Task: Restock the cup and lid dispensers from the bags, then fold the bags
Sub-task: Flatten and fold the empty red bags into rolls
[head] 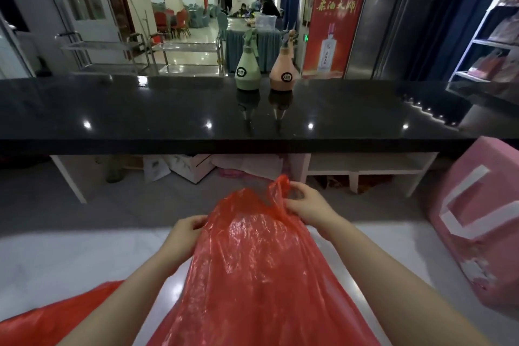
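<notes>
A thin red plastic bag (252,261) hangs stretched out in front of me over a white counter (56,255). My left hand (186,230) pinches its left top edge. At the upper right corner, my right hand (307,203) grips the bag's handle loop, which sticks up above the fingers. A second red bag (56,320) lies crumpled at the lower left by my left forearm. No cups, lids or dispensers are in view.
A long black glossy counter (168,112) runs across ahead, carrying a green spray bottle (247,67) and a pink spray bottle (284,70). A pink box with white tape (477,222) stands at the right. Open white shelving with clutter sits under the black counter.
</notes>
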Demonstrator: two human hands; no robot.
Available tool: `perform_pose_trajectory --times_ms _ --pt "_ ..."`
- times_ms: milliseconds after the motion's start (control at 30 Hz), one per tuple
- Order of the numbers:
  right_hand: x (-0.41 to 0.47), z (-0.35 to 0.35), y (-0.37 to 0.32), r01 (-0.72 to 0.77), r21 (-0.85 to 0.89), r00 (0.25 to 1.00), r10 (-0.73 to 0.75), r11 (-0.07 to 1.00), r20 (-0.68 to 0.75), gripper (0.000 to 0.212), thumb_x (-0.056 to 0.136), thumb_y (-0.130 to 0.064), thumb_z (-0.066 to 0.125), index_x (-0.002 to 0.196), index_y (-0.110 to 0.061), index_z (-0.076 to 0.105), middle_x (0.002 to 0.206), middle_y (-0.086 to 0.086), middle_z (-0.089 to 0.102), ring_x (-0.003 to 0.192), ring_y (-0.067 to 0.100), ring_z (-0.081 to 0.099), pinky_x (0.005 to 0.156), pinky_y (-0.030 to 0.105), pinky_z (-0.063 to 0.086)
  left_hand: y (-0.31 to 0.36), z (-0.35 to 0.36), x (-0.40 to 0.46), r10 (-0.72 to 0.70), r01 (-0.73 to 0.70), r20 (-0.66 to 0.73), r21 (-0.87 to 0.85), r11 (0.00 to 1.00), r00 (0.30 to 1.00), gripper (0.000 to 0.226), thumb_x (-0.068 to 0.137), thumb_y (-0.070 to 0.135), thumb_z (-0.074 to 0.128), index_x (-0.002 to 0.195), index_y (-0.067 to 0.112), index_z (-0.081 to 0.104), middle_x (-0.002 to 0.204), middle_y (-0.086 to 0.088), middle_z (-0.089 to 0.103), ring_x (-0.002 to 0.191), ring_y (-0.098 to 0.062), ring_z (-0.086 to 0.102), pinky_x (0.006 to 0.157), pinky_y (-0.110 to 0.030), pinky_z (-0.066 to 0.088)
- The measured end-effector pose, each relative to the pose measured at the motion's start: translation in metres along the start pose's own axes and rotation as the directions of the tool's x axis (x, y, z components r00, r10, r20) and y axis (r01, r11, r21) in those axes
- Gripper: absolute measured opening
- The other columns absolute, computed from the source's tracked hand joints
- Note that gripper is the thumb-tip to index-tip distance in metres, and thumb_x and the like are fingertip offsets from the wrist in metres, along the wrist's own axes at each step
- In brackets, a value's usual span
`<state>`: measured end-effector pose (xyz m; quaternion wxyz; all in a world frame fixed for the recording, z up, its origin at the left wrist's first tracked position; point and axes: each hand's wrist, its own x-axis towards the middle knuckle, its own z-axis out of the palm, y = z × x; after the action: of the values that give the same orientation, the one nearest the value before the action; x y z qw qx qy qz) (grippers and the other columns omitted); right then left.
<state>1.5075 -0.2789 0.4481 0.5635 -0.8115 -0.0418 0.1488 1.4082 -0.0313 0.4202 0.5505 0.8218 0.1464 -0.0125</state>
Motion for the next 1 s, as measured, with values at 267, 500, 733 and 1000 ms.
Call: perform_pose_trajectory --times_ms 267,500,733,1000 --pt "0.005 -0.001 0.012 -0.017 0.192 1.000 0.016 0.981 0.007 0.043 0.081 -0.014 0.074 0.117 -0.029 0.057 0.093 0.009 0.064 0.061 0.017 0.067 0.053 0.026 0.053 0.000 0.030 0.013 -0.149 0.158 0.084 -0.113 0.981 0.985 0.016 0.096 0.018 0.052 0.106 0.015 0.065 0.095 -0.006 0.073 0.083 -0.019 0.071 0.074 -0.031 0.057" --pt "-0.005 0.018 0.012 0.004 0.214 0.999 0.004 0.977 -0.038 0.012 0.090 -0.020 0.065 0.098 -0.013 0.070 0.085 0.006 0.070 0.072 0.015 0.063 0.068 0.027 0.051 0.013 0.046 0.030 -0.188 0.184 0.002 -0.200 0.962 0.982 0.028 0.094 0.009 0.052 0.074 0.016 0.070 0.060 0.002 0.070 0.063 -0.018 0.067 0.061 -0.026 0.053" --pt "-0.005 -0.056 0.070 -0.072 0.663 0.838 0.405 0.745 -0.365 0.010 0.096 -0.010 0.051 0.092 -0.010 0.060 0.053 0.004 0.062 0.037 0.011 0.050 0.033 0.015 0.028 -0.021 -0.009 0.036 -0.295 0.206 -0.123 -0.471 0.858 0.948 0.013 0.090 0.010 0.062 0.098 0.000 0.063 0.074 -0.017 0.064 0.064 -0.025 0.057 0.059 -0.031 0.049" --pt "-0.015 -0.079 0.093 0.024 0.867 0.788 0.524 0.498 -0.323 0.028 0.085 0.011 0.044 0.106 -0.002 0.058 0.071 0.012 0.065 0.052 0.020 0.063 0.048 0.022 0.049 -0.035 -0.037 0.050 -0.365 0.196 -0.193 -0.576 0.793 0.911 0.010 0.089 0.020 0.064 0.090 0.011 0.068 0.071 0.001 0.069 0.073 -0.015 0.058 0.075 -0.032 0.046"
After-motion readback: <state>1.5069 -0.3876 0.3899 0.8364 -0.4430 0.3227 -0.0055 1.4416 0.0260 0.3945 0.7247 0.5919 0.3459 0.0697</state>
